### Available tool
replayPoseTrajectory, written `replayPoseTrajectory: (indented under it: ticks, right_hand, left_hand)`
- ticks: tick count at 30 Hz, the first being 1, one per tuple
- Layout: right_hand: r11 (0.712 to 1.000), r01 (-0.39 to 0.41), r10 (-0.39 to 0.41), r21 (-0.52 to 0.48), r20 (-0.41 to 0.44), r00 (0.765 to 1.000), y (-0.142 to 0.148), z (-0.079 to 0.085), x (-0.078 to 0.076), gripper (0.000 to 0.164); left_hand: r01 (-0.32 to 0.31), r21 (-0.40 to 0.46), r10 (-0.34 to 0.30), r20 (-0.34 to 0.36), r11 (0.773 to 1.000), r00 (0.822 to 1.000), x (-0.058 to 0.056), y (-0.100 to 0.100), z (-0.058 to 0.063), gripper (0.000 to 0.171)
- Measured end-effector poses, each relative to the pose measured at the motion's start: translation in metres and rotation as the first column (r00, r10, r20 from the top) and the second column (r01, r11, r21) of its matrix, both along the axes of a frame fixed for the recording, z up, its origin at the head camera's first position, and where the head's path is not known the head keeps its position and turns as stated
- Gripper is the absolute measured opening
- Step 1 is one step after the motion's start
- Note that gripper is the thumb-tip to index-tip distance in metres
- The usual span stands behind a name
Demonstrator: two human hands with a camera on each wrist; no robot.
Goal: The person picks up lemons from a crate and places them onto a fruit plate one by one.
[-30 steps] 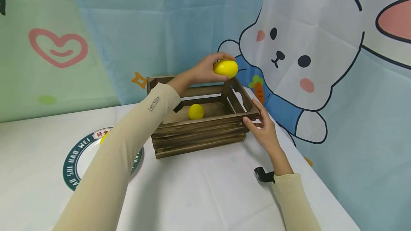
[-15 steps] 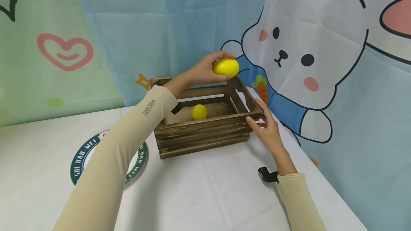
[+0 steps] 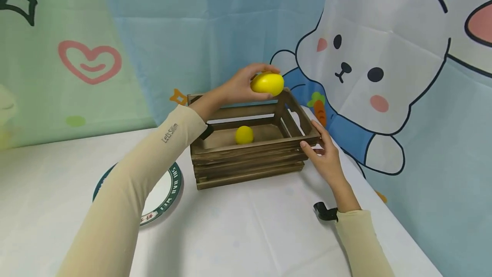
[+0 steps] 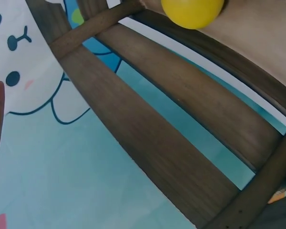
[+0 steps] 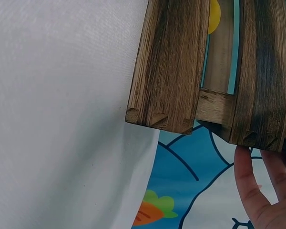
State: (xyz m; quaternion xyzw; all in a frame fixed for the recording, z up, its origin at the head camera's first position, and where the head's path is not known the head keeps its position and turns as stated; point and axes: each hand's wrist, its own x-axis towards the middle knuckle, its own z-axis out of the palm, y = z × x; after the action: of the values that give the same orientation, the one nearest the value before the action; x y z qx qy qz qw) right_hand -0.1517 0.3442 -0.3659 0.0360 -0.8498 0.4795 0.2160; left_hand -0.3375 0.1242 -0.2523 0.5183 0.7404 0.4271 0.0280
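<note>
My left hand [image 3: 240, 84] holds a smooth yellow lemon [image 3: 268, 83] between thumb and fingers, above the back right part of a brown slatted wooden crate [image 3: 250, 166]. Inside the crate, on its floor, lies a second yellow fruit [image 3: 244, 135], rounder as seen from here; part of this yellow fruit [image 4: 193, 10] shows at the top of the left wrist view. With thumb in front and fingers along the side, my right hand [image 3: 326, 159] grips the crate's front right corner. The right wrist view shows those fingers [image 5: 250, 179] against the crate's end.
Left of the crate, a white plate with a green lettered rim [image 3: 174, 187] is partly hidden under my left sleeve [image 3: 134, 183]. White cloth covers the table [image 3: 230, 234]. A printed backdrop with a rabbit [image 3: 369, 46] hangs close behind and at the right.
The head view has turned slightly left, so the scene sits further right. My left hand, with the lemon, has shifted a little left over the crate. My right hand keeps its grip.
</note>
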Motion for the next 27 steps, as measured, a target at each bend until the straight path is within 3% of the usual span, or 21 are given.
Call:
replayPoseTrajectory:
  ticks: [6, 11, 27]
  right_hand:
    - [1.0, 0.02, -0.02, 0.008, -0.006, 1.0, -0.001, 0.0, 0.0, 0.064]
    - [1.0, 0.023, -0.023, 0.003, -0.011, 1.0, -0.004, -0.002, -0.001, 0.064]
    - [1.0, 0.017, -0.017, 0.001, -0.018, 1.0, -0.006, -0.003, -0.002, 0.063]
  left_hand:
    - [0.025, 0.009, -0.025, -0.016, 1.0, 1.0, 0.006, -0.01, -0.003, 0.059]
    - [0.008, -0.015, -0.008, -0.005, 1.0, 1.0, 0.014, -0.018, -0.006, 0.057]
    - [0.015, -0.021, -0.015, -0.017, 1.0, 1.0, 0.026, -0.03, 0.004, 0.055]
